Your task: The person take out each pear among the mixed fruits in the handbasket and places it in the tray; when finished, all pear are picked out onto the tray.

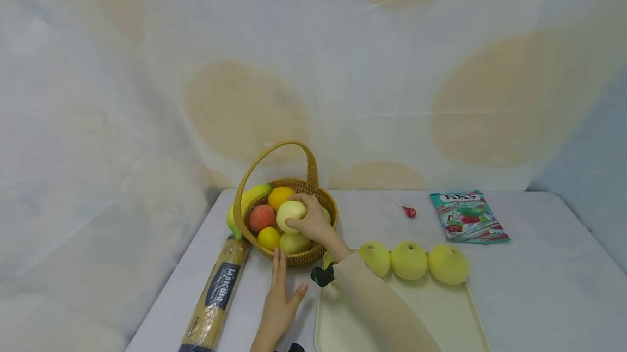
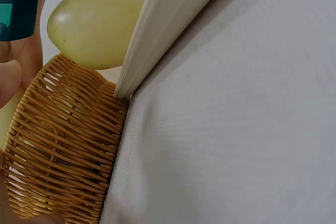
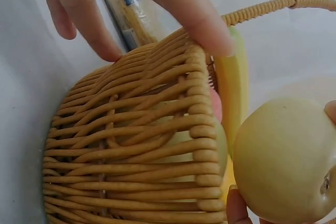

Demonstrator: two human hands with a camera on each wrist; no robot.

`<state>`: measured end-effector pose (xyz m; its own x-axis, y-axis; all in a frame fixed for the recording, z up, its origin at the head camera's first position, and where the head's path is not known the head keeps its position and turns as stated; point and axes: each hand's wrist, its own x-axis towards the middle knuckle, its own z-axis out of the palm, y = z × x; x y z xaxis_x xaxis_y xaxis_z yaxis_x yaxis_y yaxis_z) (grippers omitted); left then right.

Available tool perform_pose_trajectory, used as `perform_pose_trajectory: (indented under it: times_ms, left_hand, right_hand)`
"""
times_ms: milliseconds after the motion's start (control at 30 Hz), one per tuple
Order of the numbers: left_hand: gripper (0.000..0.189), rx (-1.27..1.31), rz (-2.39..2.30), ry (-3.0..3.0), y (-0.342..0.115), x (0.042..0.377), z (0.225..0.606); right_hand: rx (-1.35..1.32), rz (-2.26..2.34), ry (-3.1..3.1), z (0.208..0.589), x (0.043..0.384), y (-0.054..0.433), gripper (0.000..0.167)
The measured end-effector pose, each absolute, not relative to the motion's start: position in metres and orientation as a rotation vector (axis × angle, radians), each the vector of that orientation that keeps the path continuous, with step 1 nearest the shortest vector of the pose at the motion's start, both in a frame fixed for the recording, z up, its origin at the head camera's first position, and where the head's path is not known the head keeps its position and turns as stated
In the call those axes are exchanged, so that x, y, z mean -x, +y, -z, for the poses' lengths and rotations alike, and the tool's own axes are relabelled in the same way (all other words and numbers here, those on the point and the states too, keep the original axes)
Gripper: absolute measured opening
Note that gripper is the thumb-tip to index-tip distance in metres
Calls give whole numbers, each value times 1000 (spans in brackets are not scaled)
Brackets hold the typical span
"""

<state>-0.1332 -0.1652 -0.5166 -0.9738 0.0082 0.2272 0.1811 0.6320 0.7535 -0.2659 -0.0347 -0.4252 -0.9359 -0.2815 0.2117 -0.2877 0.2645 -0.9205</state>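
Observation:
In the head view, my right hand (image 1: pixel 317 225) holds a pale yellow-green round fruit (image 1: pixel 289 216) between thumb and fingers, over the wicker basket (image 1: pixel 313 258). The right wrist view shows this fruit (image 3: pixel 286 156) beside the rim, with a small dark dimple in its end. My left hand (image 1: pixel 280 308) has its fingers stretched out and rests its fingertips on the basket's near side. Inside the basket are a banana (image 1: pixel 256 194), an orange (image 1: pixel 281 198), a reddish peach-like fruit (image 1: pixel 262 217), a yellow lemon-like fruit (image 1: pixel 269 238) and another pale fruit (image 1: pixel 295 244).
A cream tray (image 1: pixel 436 316) stands right of the basket, with several yellow-green fruits (image 1: pixel 409 260) along its far edge. Farther back lie a red lollipop (image 1: pixel 410 211) and a FOX'S candy bag (image 1: pixel 469 217). At left lies a pack of spaghetti (image 1: pixel 215 295). The basket's handle (image 1: pixel 286 143) arches upward.

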Motion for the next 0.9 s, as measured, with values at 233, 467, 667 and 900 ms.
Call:
perform_pose_trajectory:
  times_ms: [233, 467, 667, 900]
  left_hand:
    - [87, 136, 1266, -2675, -165, 134, 517]
    - [87, 141, 1267, -2665, -165, 133, 516]
    - [87, 147, 1259, -2657, -165, 132, 515]
    - [88, 129, 1285, -2682, -165, 133, 513]
  right_hand:
    - [-547, -1846, -2446, 422, 261, -26, 49]
    - [-555, -1883, -2361, 420, 254, -15, 50]
    - [-595, -1920, -2315, 419, 249, -6, 51]
    - [-625, -1906, -2295, 420, 243, 2, 52]
